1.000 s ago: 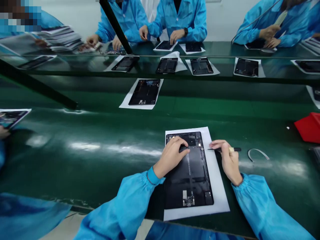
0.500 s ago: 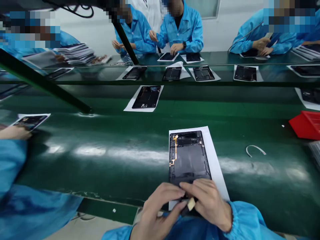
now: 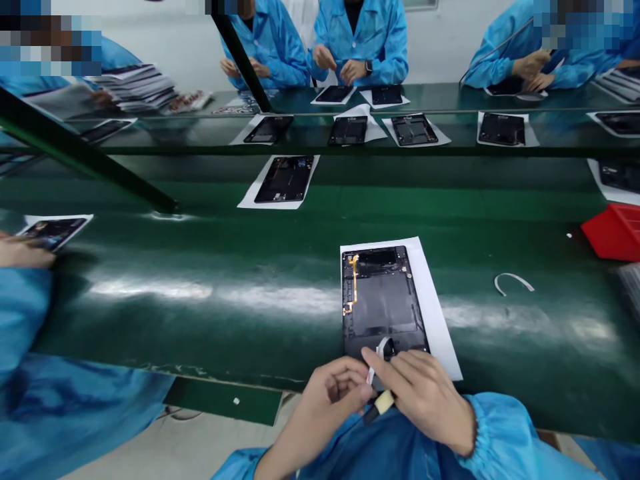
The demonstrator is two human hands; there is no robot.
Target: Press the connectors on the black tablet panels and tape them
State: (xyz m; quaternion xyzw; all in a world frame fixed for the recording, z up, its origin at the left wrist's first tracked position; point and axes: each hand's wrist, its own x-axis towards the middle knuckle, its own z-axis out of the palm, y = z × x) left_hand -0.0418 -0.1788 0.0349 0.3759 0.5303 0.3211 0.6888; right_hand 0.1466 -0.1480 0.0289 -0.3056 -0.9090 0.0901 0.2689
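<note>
A tablet back housing [image 3: 385,303] with an orange flex cable lies on a white sheet [image 3: 435,313] in front of me. Over its near end, a narrow white strip [image 3: 371,375] curls upward, with a small dark part beside its loop. My left hand [image 3: 337,393] is closed, thumb and fingers pinching the strip's lower end. My right hand [image 3: 423,393] is closed close beside it, fingertips by the strip. From under its palm sticks out a black tool with a cream block [image 3: 384,403]; its grip is mostly hidden.
A loose curved white strip [image 3: 515,280] lies on the green bench to the right, near a red bin [image 3: 613,230]. Another tablet housing [image 3: 285,179] rests farther back. A co-worker's hand [image 3: 25,253] is at far left. Several housings line the raised shelf, with co-workers behind.
A curled white strip now shows between my hands above the housing, where none showed before. My left fingers have curled in more. The view has tilted down slightly.
</note>
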